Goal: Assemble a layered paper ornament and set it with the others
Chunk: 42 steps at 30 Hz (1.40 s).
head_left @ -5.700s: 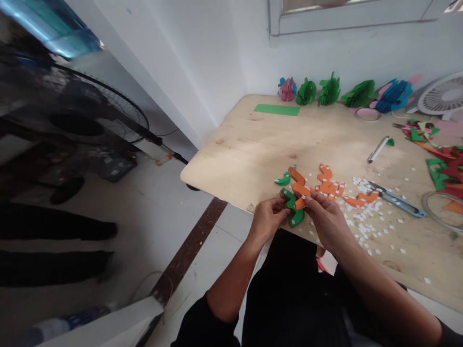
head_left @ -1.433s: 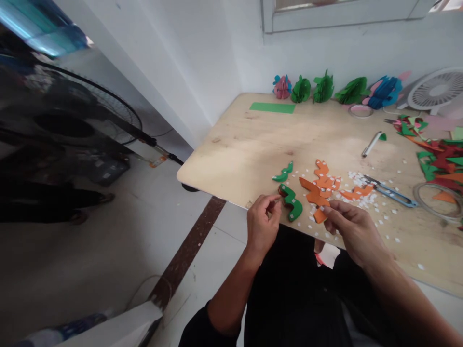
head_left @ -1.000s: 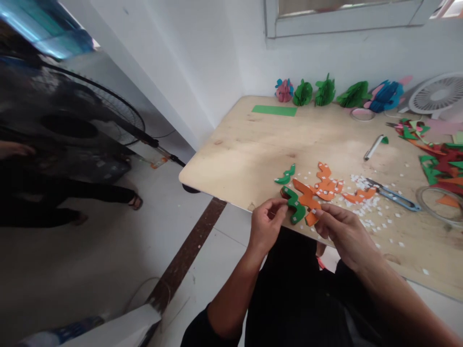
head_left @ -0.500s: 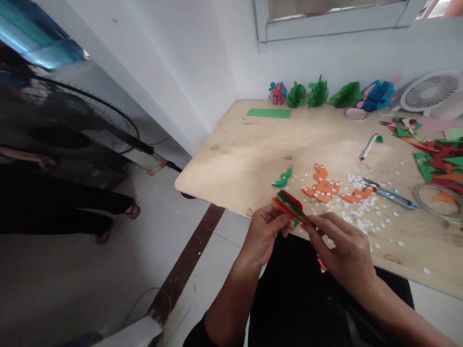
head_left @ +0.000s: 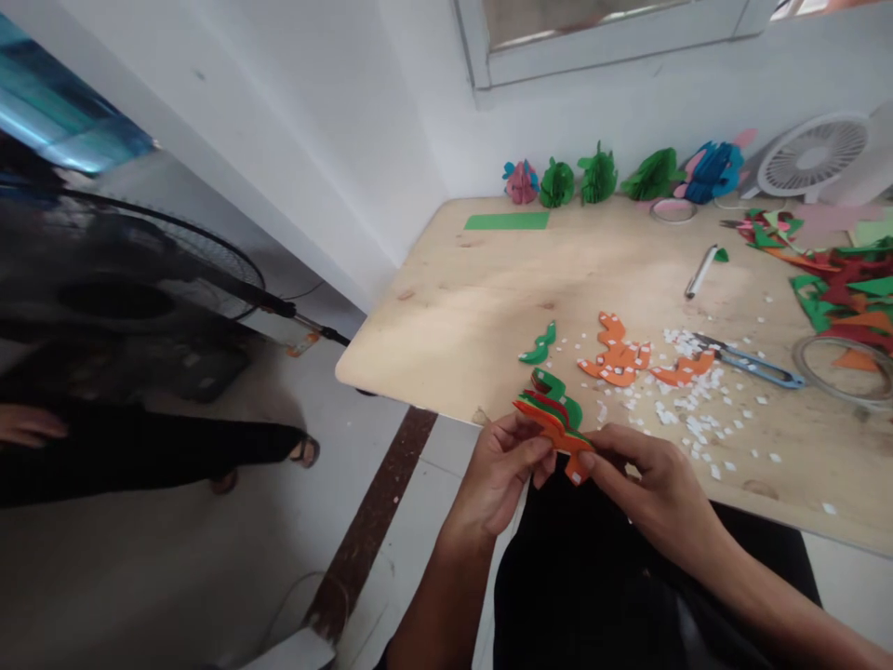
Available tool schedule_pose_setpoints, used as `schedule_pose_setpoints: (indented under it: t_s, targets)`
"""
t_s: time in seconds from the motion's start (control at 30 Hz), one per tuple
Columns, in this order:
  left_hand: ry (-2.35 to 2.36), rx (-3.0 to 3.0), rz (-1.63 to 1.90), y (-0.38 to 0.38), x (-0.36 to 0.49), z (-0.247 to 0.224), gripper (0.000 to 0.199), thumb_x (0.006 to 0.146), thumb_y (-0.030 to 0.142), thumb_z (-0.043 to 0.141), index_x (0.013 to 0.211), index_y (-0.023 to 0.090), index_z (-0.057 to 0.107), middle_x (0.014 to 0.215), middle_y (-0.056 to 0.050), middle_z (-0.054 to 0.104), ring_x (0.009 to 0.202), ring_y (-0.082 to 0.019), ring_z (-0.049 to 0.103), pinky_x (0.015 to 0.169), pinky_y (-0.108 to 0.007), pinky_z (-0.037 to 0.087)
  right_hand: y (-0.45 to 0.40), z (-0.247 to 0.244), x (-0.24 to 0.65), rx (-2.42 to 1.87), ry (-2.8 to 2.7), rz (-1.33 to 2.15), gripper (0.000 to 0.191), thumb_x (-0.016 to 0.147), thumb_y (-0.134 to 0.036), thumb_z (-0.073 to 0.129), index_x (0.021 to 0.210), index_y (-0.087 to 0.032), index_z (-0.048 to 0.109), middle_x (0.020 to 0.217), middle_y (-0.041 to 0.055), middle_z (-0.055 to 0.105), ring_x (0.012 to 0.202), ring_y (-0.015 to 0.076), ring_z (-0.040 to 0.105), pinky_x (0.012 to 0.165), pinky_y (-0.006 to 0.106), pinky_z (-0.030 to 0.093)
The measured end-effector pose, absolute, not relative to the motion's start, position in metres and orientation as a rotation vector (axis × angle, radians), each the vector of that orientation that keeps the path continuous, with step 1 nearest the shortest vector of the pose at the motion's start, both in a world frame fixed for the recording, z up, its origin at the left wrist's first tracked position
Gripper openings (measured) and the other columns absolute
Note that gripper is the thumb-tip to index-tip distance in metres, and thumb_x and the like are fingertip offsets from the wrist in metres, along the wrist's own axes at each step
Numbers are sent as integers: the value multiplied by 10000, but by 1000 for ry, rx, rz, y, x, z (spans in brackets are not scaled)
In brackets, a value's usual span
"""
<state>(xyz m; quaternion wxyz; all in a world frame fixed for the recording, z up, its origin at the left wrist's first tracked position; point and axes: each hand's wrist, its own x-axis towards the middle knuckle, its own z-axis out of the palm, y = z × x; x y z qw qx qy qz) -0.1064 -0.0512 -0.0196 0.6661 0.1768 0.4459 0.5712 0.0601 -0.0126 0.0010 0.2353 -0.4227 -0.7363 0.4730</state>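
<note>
Between my hands, at the table's front edge, is a stack of paper cutouts (head_left: pixel 554 423) in orange, red and green with wavy outlines. My left hand (head_left: pixel 506 465) pinches its left side, thumb on the orange face. At the stack's right end my right hand (head_left: pixel 642 475) grips with thumb and fingers. A small white square shows on the lower orange tip. Just beyond lie a green cutout (head_left: pixel 539 344) and orange cutouts (head_left: pixel 618 358), dotted with white squares. Many loose white squares (head_left: pixel 687 400) are scattered to the right.
A blue-handled cutter or tweezers (head_left: pixel 757 363), a white pen (head_left: pixel 701 272) and a tape roll (head_left: pixel 837 368) lie right. Paper scraps (head_left: pixel 847 279) pile behind. Folded paper figures (head_left: pixel 598 174) and a white fan (head_left: pixel 813 154) line the wall. At left stands another person (head_left: pixel 209 442).
The stack has turned so its orange face and tip show, with its layers fanned apart. The other person's leg has moved right. The view has shifted slightly.
</note>
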Motion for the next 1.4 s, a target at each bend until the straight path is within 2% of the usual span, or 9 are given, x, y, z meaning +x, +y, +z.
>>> schedule_pose_setpoints:
  t_s: [0.17, 0.3, 0.4, 0.53, 0.6, 0.77, 1.03, 1.4]
  targets:
    - [1076, 358, 1295, -49, -105, -19, 226, 621, 229, 799, 776, 123, 674, 597, 11, 584, 499, -57, 476, 437, -169, 307, -11, -4, 58, -1205, -1876, 1488, 299, 883, -405, 533, 740, -209, 707, 668, 9, 657, 585, 150, 549, 537, 266, 389]
    - [1108, 379, 1298, -44, -103, -16, 244, 609, 244, 799, 786, 123, 683, 617, 8, 581, 505, -60, 473, 431, -170, 306, -8, -5, 60, -1233, -1814, 1530, 279, 849, -406, 580, 690, -212, 704, 652, 9, 655, 576, 151, 542, 544, 266, 389]
    - [1155, 466, 1282, -41, -105, -19, 260, 665, 312, 760, 836, 131, 686, 648, -11, 612, 508, -73, 487, 444, -185, 328, -5, -5, 63, -1267, -1695, 1598, 267, 810, -443, 627, 704, -211, 705, 639, 16, 647, 571, 153, 530, 536, 267, 391]
    - [1608, 864, 1402, -35, -108, -26, 168, 771, 306, 670, 861, 165, 686, 778, -40, 680, 667, -126, 587, 587, -231, 443, 4, -7, 66, -1362, -1380, 1613, 260, 765, -478, 677, 725, -223, 710, 651, 26, 642, 605, 170, 545, 534, 272, 413]
    - [1809, 1167, 1349, -31, -108, -28, 119, 805, 267, 634, 865, 179, 687, 845, -46, 694, 739, -145, 608, 657, -255, 467, 8, -8, 66, -1370, -1237, 1619, 230, 748, -462, 705, 716, -234, 712, 666, 22, 646, 622, 166, 554, 544, 267, 427]
    - [1901, 1714, 1146, -21, -107, -29, 118, 857, 226, 572, 889, 191, 679, 884, -63, 686, 853, -188, 618, 763, -312, 486, 13, -5, 60, -1248, -1076, 1781, 193, 717, -421, 757, 730, -231, 729, 659, 15, 645, 578, 129, 526, 535, 241, 425]
    - [1917, 1959, 905, -14, -108, -37, 95, 842, 202, 592, 867, 207, 684, 850, -52, 665, 851, -203, 591, 761, -323, 481, 11, -12, 57, -1250, -926, 1944, 271, 675, -436, 787, 682, -186, 685, 620, 11, 629, 520, 101, 501, 465, 216, 367]
    - [1924, 2064, 760, -11, -109, -45, 90, 858, 205, 596, 851, 178, 682, 836, -64, 668, 831, -214, 570, 731, -337, 451, 8, -25, 56, -1243, -680, 2023, 242, 629, -355, 837, 701, -189, 675, 653, -16, 633, 529, 86, 522, 501, 207, 414]
